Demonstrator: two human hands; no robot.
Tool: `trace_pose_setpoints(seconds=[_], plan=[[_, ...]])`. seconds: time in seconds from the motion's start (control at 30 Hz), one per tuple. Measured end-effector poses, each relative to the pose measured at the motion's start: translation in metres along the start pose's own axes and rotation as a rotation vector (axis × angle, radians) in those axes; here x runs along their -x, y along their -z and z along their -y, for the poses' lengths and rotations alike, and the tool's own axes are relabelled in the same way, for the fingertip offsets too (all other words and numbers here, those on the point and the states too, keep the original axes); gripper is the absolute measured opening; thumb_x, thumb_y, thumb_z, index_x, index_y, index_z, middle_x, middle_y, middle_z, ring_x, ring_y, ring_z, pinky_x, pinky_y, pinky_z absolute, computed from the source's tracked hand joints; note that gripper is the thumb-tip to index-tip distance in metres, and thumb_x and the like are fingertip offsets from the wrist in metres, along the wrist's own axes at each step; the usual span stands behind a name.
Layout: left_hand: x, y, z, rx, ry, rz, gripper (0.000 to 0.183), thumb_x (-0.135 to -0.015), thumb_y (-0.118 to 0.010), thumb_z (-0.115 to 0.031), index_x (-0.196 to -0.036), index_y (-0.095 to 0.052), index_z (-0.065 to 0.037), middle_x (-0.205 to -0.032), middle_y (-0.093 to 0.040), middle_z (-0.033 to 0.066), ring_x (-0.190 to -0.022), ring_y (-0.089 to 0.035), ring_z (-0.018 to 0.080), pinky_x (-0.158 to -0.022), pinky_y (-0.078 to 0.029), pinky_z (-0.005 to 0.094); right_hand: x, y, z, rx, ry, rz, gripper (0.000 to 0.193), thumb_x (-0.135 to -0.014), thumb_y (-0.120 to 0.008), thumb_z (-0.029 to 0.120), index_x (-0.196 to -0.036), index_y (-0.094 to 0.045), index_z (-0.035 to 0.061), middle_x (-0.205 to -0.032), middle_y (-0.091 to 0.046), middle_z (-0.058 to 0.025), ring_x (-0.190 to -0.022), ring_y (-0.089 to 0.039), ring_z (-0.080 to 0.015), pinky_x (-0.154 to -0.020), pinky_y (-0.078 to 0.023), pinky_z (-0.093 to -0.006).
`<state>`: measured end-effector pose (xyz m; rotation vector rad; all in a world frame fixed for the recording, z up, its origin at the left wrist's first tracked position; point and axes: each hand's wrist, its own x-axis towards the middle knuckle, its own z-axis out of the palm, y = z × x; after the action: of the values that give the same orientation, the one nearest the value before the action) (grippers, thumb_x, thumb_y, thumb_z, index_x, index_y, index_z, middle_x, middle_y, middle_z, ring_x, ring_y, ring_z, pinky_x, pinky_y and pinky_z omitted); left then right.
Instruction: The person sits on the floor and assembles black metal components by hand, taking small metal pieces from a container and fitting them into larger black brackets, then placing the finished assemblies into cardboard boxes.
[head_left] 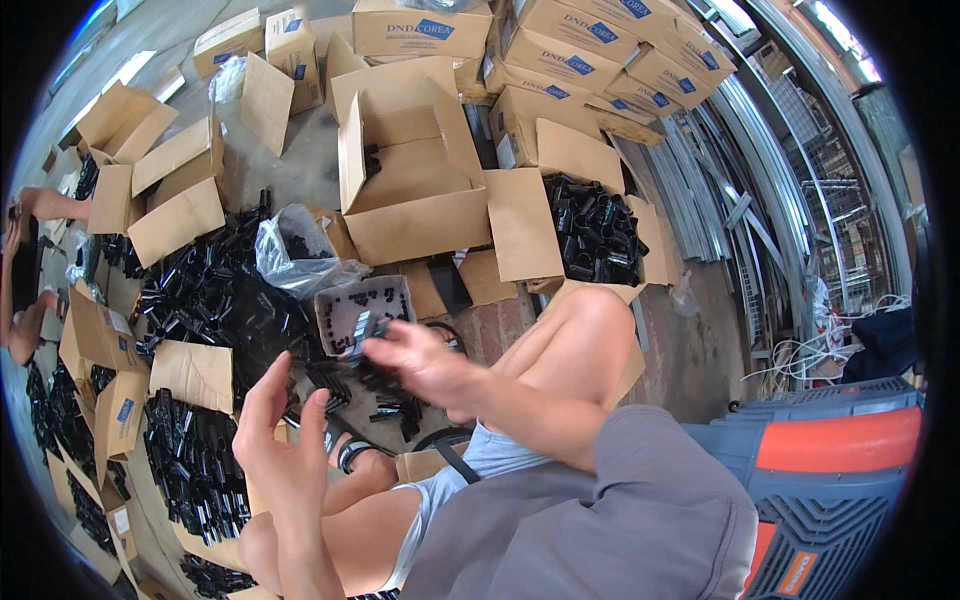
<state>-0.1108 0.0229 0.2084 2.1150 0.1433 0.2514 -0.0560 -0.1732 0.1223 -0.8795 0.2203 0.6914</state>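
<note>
My left hand (283,440) is raised with thumb and fingers apart, and nothing shows in it. To its right, my right hand (425,358) is closed around a shiny black piece (366,328); its exact kind is hard to make out. That hand hovers at the near edge of a light-coloured bin (336,306) holding small black parts. Below it, several black pieces (398,412) lie by my foot. A wide heap of glossy black tube-like parts (205,285) spreads on the floor beyond my left hand, and more fill an open carton (188,470) on the left.
A large open carton (410,225) stands ahead, beside a box of black parts (592,235). Closed cartons (590,60) are stacked behind. Metal profiles (700,180) lie at the right, near a grey-and-orange plastic case (830,450). Another person's arm (55,205) shows at the left edge.
</note>
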Motion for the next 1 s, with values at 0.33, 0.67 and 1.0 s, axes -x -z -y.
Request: trace_pose_setpoints(seconds=[0.33, 0.67, 1.0], plan=[[-0.004, 0.025, 0.020, 0.113, 0.114, -0.053, 0.036, -0.092, -0.071, -0.002, -0.127, -0.066, 0.002, -0.121, -0.071, 0.0166, -0.112, -0.069, 0.0246, -0.096, -0.055, 0.0353, 0.075, 0.223, 0.222, 1.072, 0.313, -0.785, 0.038, -0.093, -0.073, 0.015, -0.122, -0.059, -0.0050, -0.106, -0.073, -0.0133, -0.093, -0.069, -0.0170, -0.087, -0.054, -0.0325], [-0.014, 0.012, 0.027, 0.012, 0.145, 0.024, 0.030, -0.091, -0.072, -0.004, -0.120, -0.069, 0.001, -0.109, -0.075, 0.0146, -0.100, -0.073, 0.0221, -0.088, -0.057, 0.0327, 0.075, 0.320, 0.225, 1.481, 0.314, -1.264, 0.024, -0.091, -0.072, 0.024, -0.107, -0.073, 0.0067, -0.102, -0.076, -0.0162, -0.098, -0.073, -0.0305, -0.088, -0.056, -0.0420], [-0.022, 0.026, 0.039, 0.020, 0.124, 0.044, 0.032, -0.092, -0.071, -0.005, -0.124, -0.069, 0.001, -0.113, -0.075, 0.0129, -0.103, -0.072, 0.0180, -0.092, -0.055, 0.0304, 0.081, 0.101, 0.167, 1.203, 0.614, -0.762, 0.019, -0.104, -0.060, 0.015, -0.111, -0.070, 0.0005, -0.090, -0.068, -0.0020, -0.080, -0.060, -0.0069, -0.074, -0.050, -0.0238]])
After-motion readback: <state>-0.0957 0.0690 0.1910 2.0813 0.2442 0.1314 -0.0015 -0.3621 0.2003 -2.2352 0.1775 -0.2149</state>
